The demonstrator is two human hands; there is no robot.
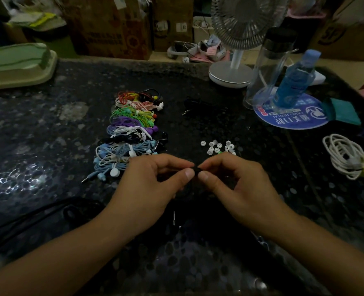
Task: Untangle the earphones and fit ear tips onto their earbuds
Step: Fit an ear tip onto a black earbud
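Observation:
My left hand (pixel 153 180) and my right hand (pixel 232 180) meet fingertip to fingertip above the dark table, both pinching a small black earbud (pixel 196 169). Its black cable is hard to make out against the table below my hands. Several white ear tips (pixel 219 147) lie scattered just beyond my right hand, one green among them. A row of bundled earphones (pixel 132 129) in red, green, purple, white, black and blue runs from mid-table to my left hand. Another black earphone (pixel 198 104) lies further back.
A white desk fan (pixel 234 69) stands at the back. A clear tumbler (pixel 268 67) and blue bottle (pixel 294 80) sit on a round blue mat (pixel 292 116). A coiled white cable (pixel 345 157) lies right. A green tray (pixel 16 65) sits far left.

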